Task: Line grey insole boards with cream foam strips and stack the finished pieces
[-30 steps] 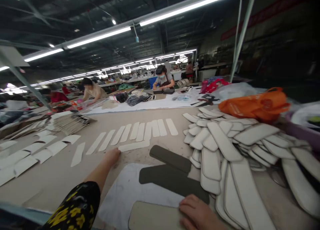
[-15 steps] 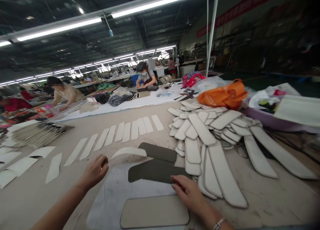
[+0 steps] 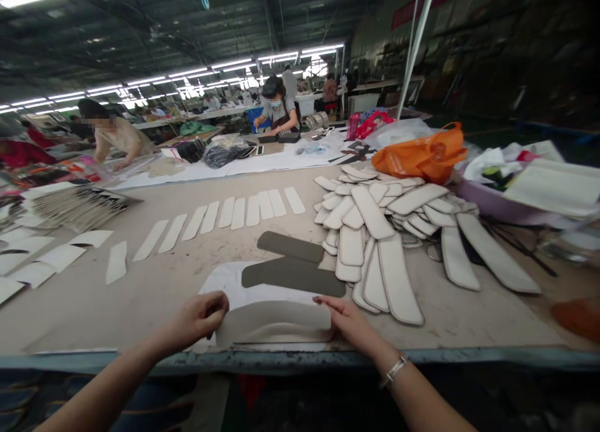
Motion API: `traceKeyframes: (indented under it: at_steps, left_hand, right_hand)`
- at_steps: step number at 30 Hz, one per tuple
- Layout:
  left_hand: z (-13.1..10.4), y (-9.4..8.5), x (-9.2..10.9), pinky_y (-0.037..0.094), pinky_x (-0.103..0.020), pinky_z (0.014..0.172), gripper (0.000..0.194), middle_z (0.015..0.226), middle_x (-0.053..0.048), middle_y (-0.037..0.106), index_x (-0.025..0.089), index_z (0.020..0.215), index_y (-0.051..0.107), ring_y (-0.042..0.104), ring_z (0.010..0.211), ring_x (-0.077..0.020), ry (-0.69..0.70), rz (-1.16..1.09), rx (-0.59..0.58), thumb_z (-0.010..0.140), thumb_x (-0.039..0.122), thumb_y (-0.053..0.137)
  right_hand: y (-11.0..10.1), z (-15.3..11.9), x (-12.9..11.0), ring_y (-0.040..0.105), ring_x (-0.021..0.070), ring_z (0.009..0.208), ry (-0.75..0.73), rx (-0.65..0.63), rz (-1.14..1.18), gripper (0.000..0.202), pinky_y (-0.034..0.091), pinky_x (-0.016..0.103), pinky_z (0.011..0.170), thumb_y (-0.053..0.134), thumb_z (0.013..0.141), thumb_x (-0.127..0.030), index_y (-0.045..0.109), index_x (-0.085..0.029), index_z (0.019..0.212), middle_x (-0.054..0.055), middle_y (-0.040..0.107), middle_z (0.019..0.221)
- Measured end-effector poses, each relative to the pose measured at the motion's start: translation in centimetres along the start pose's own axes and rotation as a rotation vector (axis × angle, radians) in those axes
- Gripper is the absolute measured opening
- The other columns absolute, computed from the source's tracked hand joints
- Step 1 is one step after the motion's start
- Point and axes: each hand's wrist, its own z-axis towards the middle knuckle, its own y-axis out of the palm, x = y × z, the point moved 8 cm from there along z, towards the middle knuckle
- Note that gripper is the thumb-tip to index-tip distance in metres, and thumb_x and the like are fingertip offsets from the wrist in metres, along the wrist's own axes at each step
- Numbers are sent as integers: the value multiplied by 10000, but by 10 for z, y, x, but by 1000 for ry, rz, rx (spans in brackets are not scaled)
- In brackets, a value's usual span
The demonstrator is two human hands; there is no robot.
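Note:
A pale, flexible panel (image 3: 276, 316) bows between my two hands near the table's front edge. My left hand (image 3: 204, 314) is closed on its left end, fingers curled. My right hand (image 3: 340, 319) pinches the right end between thumb and fingers. Beneath the panel lies a white sheet (image 3: 227, 282). Just behind it, a dark grey-green piece (image 3: 293, 277) rests partly on the sheet, and a second dark piece (image 3: 289, 246) touches its far side. What lies directly under the bowed panel is hidden.
Cream padded strips (image 3: 396, 282) are heaped at the right. Thin pale strips (image 3: 238, 213) stand in a row across the middle, with stacked pieces (image 3: 77, 207) at the left. Behind are an orange bag (image 3: 422, 155) and a person (image 3: 279, 110) at work.
Both hands have come to the near panel and now hold it, bowed up. The pale curved strip beside the dark pieces is no longer there. The view has tilted down, showing the table's front edge.

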Motion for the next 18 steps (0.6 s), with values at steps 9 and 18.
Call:
traceKeyframes:
  at_steps: [9,18]
  left_hand:
    - [15,14,-17,395,-206,500,298,664,12,525,168,852,566,486,567,-112,25,-96,36,776,428,441]
    - [28,25,-32,394,-227,536,259,612,19,545,165,751,576,505,570,-127,-18,-168,161,719,413,505]
  right_hand:
    - [-23,-13,24,568,96,580,179,177,109,277,486,222,548,557,745,-436,615,-166,740,-3,609,662]
    - [-30,-17,20,584,131,510,114,280,-326,127,481,246,505,566,727,-286,610,-178,778,-12,609,573]
